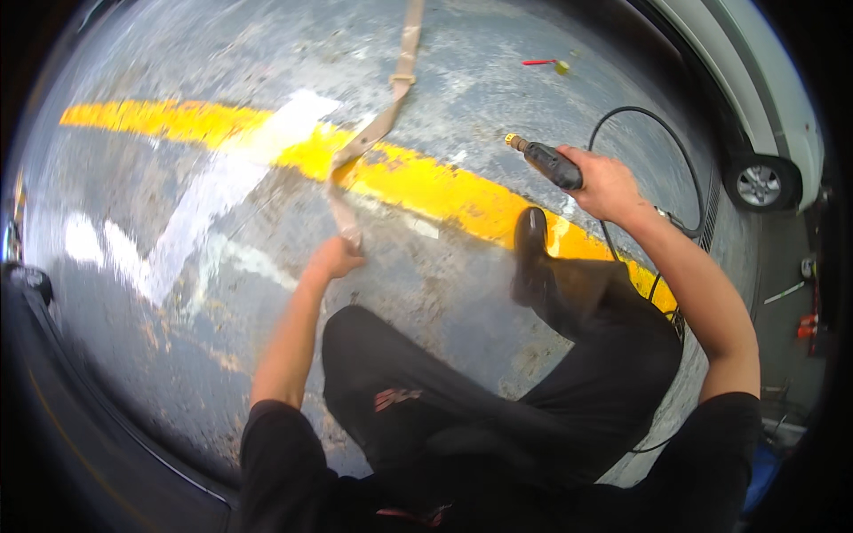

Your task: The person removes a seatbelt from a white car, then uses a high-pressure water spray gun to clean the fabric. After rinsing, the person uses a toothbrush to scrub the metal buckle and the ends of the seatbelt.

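Observation:
A long beige webbing strap, like a seat belt (370,133), runs from the far edge over the floor toward me. It twists partway along, and a beige fitting sits on it farther out. My left hand (336,258) is closed on its near end. In my right hand (606,185) is a black spray gun (553,166) with a brass-yellow nozzle tip, pointing left and away. The nozzle is apart from the strap. A black hose (686,147) loops to the right of my hand.
A yellow line (435,197) and white markings (200,209) cross the worn grey floor. A red tool and a small yellow-green item (562,67) lie far off. A light-coloured car with its wheel (760,183) stands right; a dark vehicle (98,444) is left. My boot (530,244) is on the yellow line.

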Demonstrator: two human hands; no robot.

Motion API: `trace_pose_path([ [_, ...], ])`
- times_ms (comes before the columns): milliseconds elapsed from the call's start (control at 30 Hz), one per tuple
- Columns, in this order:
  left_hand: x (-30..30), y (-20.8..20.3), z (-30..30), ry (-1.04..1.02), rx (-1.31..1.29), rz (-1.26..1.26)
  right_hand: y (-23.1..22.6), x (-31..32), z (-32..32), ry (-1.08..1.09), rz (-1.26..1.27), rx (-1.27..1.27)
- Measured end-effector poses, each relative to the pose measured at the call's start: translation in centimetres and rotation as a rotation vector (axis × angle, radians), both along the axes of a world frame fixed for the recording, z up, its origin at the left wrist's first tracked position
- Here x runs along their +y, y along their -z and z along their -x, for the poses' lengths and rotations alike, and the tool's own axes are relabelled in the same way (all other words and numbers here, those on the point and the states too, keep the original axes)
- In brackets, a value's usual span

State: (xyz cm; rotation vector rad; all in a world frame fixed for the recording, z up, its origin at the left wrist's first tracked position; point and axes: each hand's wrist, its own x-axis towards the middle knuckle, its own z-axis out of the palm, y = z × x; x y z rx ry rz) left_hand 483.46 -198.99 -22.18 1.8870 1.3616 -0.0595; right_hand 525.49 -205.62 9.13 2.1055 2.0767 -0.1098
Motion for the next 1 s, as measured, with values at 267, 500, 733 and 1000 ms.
trace_pose_path([
  [267, 15.0, 0.9, -5.9, -0.318, 0.146, -0.484, 20.4, 2.1, -17.6, 0.199, -0.066, 0.031],
  [500, 16.2, 3.9, -9.2, -0.548, 0.270, -0.217, 25.0, 5.8, -20.3, 0.244, 0.478, 0.432],
  [733, 17.2, 0.9, -17.3, -0.754, 0.080, -0.143, 27.0, 30.4, -38.9, 0.638, -0.277, 0.975],
  [1000, 18.4, 0.5, -28.7, -0.559, 0.216, -0.324, 31.2, 48.4, -36.6, 0.715, -0.203, 0.548],
])
